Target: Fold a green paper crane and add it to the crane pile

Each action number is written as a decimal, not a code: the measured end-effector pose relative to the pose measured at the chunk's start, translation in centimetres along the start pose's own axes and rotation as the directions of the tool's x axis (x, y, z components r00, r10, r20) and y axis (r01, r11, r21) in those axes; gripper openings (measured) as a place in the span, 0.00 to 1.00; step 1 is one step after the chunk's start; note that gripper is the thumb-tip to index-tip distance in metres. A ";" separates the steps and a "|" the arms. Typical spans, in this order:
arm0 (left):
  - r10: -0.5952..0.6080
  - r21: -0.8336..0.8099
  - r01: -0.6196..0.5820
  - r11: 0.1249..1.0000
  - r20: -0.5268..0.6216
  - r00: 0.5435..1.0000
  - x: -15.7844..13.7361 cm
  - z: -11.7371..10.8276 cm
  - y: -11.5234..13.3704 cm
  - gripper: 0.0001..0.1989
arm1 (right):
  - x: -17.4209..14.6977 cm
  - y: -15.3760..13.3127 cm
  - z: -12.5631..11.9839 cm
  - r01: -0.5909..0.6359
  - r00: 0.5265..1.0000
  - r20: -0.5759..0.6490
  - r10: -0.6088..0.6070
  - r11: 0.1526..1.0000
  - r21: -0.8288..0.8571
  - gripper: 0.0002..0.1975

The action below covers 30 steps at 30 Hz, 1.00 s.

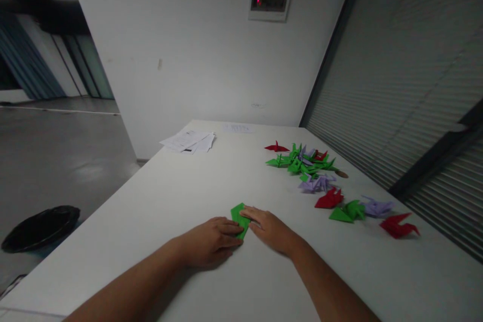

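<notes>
At the lower middle of the frame I see the left hand point(213, 242) and right hand point(269, 229), fingers loosely extended on a folded green paper point(238, 215) on the white table point(211, 186), neither closed around it. Paper birds point(329, 198) lie scattered and heaped at right; beyond, printed sheets point(188, 139) left of centre.

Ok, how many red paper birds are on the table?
4 visible: far red bird, back-left of the mixed pile; partly hidden red bird in that pile; middle red bird in front of it; near red bird at the right end. The pile may hide others.
</notes>
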<state>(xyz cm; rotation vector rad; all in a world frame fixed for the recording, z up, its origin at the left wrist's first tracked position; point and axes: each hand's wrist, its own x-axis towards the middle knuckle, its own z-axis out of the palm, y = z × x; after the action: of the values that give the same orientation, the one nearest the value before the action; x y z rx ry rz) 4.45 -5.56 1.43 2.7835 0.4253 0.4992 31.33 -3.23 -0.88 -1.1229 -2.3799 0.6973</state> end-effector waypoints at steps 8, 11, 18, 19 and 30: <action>-0.047 0.033 0.046 0.998 0.040 0.998 -0.2 0.2 0.3 0.22 | 0.8 0.3 0.9 -0.072 0.972 -0.234 0.030 0.982 -0.173 0.19; -0.094 0.058 0.091 0.994 0.052 0.994 -0.3 0.3 0.4 0.21 | 1.0 -0.2 0.9 -0.111 0.964 -0.259 0.058 0.975 -0.194 0.13; -0.155 0.079 0.147 0.986 0.096 0.983 -0.5 0.2 0.5 0.21 | 0.8 -0.6 1.0 -0.099 0.967 -0.247 0.069 0.989 -0.111 0.15; -0.160 0.081 0.153 0.985 0.098 0.982 -0.4 0.2 0.6 0.20 | 0.8 -0.5 1.1 -0.099 0.963 -0.258 0.077 0.992 -0.073 0.16; -0.243 0.134 0.225 0.965 0.144 0.959 -0.4 0.3 0.8 0.24 | 1.2 -1.3 1.6 -0.238 0.946 -0.131 0.297 0.909 0.342 0.20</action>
<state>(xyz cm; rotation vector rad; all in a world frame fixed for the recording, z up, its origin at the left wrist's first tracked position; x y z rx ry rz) 4.42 -6.50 1.35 2.8039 0.7571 0.2008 28.99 -3.42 -1.17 -1.3166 -1.8927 0.9903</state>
